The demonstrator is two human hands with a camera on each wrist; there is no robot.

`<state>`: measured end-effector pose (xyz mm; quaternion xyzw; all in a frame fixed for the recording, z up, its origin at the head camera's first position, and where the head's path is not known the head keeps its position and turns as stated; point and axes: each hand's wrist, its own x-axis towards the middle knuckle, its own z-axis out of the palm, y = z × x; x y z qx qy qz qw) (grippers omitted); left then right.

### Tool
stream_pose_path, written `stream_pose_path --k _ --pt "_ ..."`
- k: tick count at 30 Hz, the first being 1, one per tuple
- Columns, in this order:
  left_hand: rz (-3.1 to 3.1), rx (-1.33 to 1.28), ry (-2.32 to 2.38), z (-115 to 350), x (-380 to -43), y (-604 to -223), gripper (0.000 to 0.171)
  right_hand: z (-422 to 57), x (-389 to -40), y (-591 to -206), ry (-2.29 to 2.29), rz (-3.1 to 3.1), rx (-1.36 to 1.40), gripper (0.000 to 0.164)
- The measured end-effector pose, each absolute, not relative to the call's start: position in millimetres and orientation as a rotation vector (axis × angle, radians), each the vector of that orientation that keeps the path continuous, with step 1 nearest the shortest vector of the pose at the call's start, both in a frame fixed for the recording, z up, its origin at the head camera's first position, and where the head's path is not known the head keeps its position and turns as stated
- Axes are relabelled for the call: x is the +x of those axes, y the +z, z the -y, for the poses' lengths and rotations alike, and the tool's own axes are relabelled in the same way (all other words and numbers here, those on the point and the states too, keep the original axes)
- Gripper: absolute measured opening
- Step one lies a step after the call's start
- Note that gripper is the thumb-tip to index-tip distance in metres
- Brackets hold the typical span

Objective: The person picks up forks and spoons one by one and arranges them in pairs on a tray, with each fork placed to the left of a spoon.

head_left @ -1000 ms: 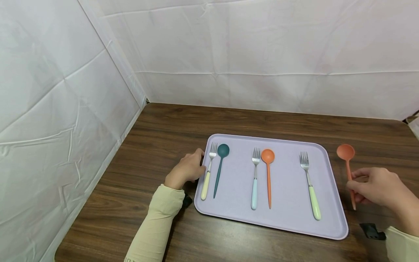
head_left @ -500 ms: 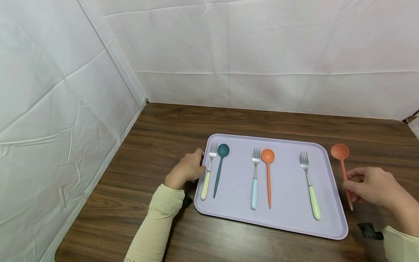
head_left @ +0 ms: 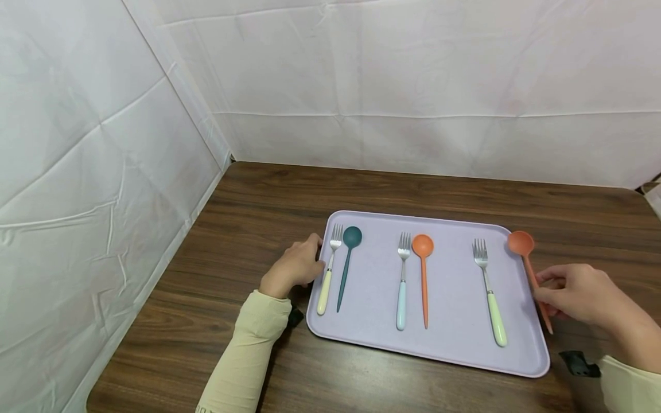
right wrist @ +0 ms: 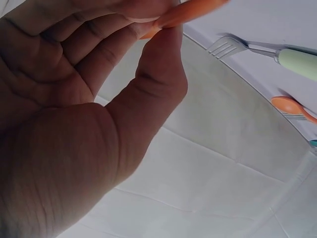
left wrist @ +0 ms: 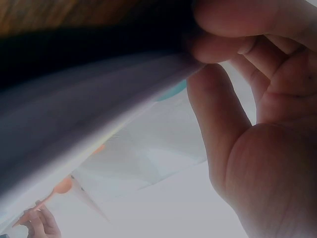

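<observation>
My right hand pinches a red-orange spoon by its handle between thumb and fingers. The spoon slants over the right rim of the lilac tray, bowl toward the back. In the right wrist view the handle shows between the fingertips. My left hand pinches the tray's left rim; the left wrist view shows thumb and fingers on that edge. On the tray lie a yellow-handled fork, a dark green spoon, a blue-handled fork, an orange spoon and a green-handled fork.
The tray lies flat on a dark wooden table. White sheeting hangs behind the table and along its left side. A black device sits by the right wrist.
My right hand has moved left with the red-orange spoon, from beside the tray to over its right rim. My left hand and the tray have stayed still.
</observation>
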<state>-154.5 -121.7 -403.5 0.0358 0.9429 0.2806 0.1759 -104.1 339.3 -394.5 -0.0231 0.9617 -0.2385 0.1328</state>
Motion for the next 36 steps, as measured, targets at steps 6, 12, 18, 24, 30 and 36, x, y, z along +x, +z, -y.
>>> stream_pose_path --k 6,12,18,24,30,36 --pt "-2.667 0.104 0.793 122 -154 -402 0.039 -335 -104 -394 -0.687 -2.787 -0.110 0.040" --pt "-2.665 0.093 0.792 120 -154 -403 0.040 -332 -103 -395 -0.698 -2.788 -0.145 0.036" --pt "-2.656 0.092 0.790 121 -154 -402 0.040 -324 -103 -398 -0.760 -2.711 -0.136 0.040" --pt "-2.649 0.096 0.800 120 -153 -402 0.038 -315 -104 -401 -0.719 -2.714 -0.135 0.035" --pt "-2.652 0.114 0.790 120 -155 -403 0.038 -311 -104 -403 -0.655 -2.751 -0.113 0.038" --pt "-2.649 0.107 0.785 119 -156 -403 0.039 -311 -102 -404 -0.654 -2.752 -0.097 0.041"
